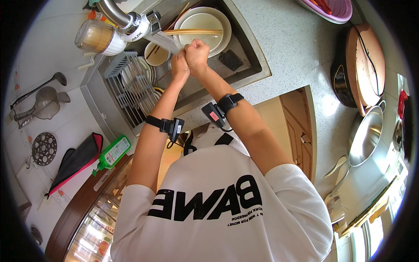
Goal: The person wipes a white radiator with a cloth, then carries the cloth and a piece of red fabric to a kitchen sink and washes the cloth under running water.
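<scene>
My left hand (pixel 180 64) and my right hand (pixel 197 54) are pressed together over the metal sink (pixel 252 77), fingers curled. Nothing shows in either; their insides are hidden. Water runs from the faucet (pixel 116 13) towards them. Just beyond my hands, a large white bowl (pixel 227 34) holds a smaller white bowl (pixel 201 21), with light wooden chopsticks (pixel 196 31) across them. A cup-like bowl (pixel 157 59) with dark chopsticks stands left of my left hand. A black scouring pad (pixel 230 60) lies on the sink bottom, right of my right hand.
A gray dish rack (pixel 131 82) with plates stands at the sink's left side. A water filter (pixel 98 37) is attached to the faucet. A green detergent bottle (pixel 114 152) is at the left. Along the right counter are a rice-colored lidded appliance (pixel 363 65) and a metal pan (pixel 366 136).
</scene>
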Demonstrator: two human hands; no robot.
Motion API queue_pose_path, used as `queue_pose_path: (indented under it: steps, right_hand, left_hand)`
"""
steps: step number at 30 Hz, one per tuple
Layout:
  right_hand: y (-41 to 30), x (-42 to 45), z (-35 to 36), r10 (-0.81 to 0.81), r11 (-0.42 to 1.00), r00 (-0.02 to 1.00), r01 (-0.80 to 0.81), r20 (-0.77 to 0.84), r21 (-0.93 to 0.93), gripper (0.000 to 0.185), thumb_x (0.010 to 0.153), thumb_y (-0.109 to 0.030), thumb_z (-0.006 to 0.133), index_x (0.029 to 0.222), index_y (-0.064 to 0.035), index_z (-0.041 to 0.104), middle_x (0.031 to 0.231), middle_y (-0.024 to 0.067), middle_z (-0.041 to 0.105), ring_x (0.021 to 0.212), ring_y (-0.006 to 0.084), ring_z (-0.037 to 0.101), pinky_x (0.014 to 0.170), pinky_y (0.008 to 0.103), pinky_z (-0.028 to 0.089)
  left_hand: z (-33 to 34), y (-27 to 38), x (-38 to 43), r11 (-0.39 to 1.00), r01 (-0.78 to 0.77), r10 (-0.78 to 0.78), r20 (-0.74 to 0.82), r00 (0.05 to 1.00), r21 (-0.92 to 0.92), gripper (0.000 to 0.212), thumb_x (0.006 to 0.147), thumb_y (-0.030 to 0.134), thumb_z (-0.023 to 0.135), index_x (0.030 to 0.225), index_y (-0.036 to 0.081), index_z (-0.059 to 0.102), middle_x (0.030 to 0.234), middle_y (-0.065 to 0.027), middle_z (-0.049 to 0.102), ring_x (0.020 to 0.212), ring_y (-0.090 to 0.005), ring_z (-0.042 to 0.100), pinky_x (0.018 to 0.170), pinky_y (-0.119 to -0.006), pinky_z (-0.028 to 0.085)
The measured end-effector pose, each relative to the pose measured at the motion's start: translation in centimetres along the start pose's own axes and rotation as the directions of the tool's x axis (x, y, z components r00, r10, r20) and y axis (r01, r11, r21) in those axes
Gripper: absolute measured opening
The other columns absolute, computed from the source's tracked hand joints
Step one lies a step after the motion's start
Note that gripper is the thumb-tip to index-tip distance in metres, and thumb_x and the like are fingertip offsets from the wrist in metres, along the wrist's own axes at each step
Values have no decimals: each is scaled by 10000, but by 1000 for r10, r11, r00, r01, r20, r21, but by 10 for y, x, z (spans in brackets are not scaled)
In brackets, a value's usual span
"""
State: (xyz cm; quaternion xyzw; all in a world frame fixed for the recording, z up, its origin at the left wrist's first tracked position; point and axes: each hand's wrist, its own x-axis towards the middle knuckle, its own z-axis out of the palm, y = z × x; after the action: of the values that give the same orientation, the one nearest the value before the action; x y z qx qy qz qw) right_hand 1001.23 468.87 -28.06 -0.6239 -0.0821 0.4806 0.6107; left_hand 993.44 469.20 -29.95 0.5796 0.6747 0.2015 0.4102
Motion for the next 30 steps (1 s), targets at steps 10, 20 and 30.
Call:
queue_pose_path:
  steps: [10,20,30]
  right_hand:
    - [-10,24,-23,348,725,864,-494,364,480,250,822,-92,696,733,-93,462,716,48,551,622,158,522,570,344,453]
    - [-68,-44,-46,-482,756,683,641,549,-135,151,722,-81,751,755,-59,605,849,55,636,835,192,617,861,381,482]
    - [-65,-18,-104,-383,691,782,596,492,-409,133,722,-41,745,801,-52,639,829,98,671,869,282,637,739,349,506]
  left_hand:
    - [-18,48,-18,879,294,-235,194,952,-377,479,955,467,416,1043,40,613,941,-65,612,799,-184,579,686,-333,488]
    - [-51,69,-9,360,489,-91,492,866,-794,324,933,257,524,1112,-7,585,1082,-115,636,1035,-233,597,919,-406,480]
    - [-73,86,-12,154,425,-80,418,905,-892,410,990,235,441,1326,0,451,1397,-139,458,1305,-319,409,1108,-530,278]
